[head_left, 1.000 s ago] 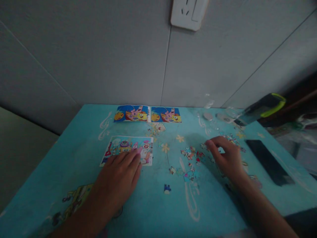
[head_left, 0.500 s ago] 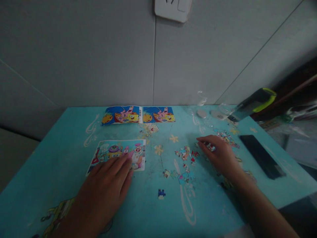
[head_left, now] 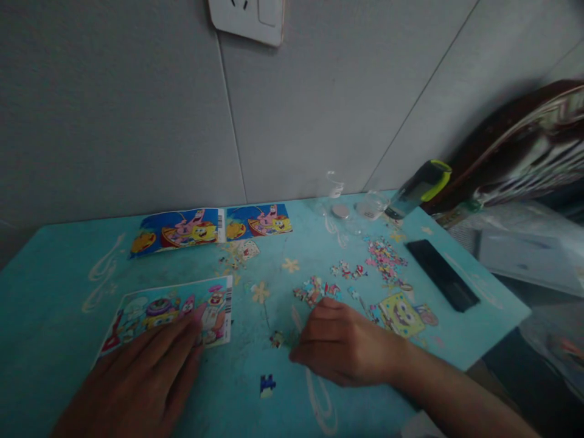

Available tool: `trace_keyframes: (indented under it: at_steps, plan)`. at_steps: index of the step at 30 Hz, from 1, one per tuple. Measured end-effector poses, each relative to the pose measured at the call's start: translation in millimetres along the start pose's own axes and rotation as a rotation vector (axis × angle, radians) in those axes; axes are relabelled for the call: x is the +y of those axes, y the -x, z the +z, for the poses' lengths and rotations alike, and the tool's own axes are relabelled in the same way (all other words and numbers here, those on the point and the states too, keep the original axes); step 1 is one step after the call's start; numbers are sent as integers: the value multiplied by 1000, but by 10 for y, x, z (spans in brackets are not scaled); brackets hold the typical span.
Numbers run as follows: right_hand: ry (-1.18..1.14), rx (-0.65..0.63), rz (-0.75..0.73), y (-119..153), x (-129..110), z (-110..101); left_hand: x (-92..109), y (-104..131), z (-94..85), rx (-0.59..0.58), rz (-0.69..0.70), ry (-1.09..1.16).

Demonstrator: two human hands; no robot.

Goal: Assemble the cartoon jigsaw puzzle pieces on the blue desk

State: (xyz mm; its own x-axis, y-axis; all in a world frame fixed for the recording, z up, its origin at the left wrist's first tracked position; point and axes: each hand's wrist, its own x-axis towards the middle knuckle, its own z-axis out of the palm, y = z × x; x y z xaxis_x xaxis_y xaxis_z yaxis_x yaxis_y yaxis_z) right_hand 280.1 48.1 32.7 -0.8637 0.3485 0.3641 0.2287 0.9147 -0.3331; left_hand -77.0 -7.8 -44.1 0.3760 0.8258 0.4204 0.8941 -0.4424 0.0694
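Note:
My left hand [head_left: 150, 365] lies flat with its fingers stretched over the lower part of a cartoon picture card [head_left: 222, 319]. My right hand [head_left: 340, 344] is low over the table, fingers curled together and pointing left; whatever is between or under the fingertips is hidden. Just left of those fingertips lies a small puzzle piece [head_left: 276, 339]. A separate blue-and-white puzzle piece [head_left: 267, 385] rests nearer to me. Beyond the right hand is a loose cluster of puzzle pieces [head_left: 314, 290]. A partly joined yellow cartoon puzzle [head_left: 401, 314] sits by the right forearm.
Two blue cartoon cards, a left one [head_left: 182, 230] and a right one [head_left: 258, 221], lie near the wall. A heap of pink puzzle pieces [head_left: 385, 257], a black flat bar [head_left: 441, 274], clear plastic cups [head_left: 371, 205] and a dark container with a yellow-green rim [head_left: 417, 188] occupy the right side.
My right hand has moved left and nearer to me, from the far cluster to the nearer pieces. The view has turned right, while my left hand stays on the card.

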Motion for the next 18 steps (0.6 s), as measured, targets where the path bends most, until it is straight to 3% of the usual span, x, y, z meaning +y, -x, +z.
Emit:
trace_keyframes:
  at_steps: [14, 16, 18]
  plan:
    - [83, 4, -32, 6, 1, -23, -73, -44, -51, -44, 83, -49]
    - [92, 37, 23, 29, 27, -82, -60, -54, -62, -44, 90, -58]
    - [123, 111, 192, 119, 95, -178, -15, -74, -94, -62, 80, -86]
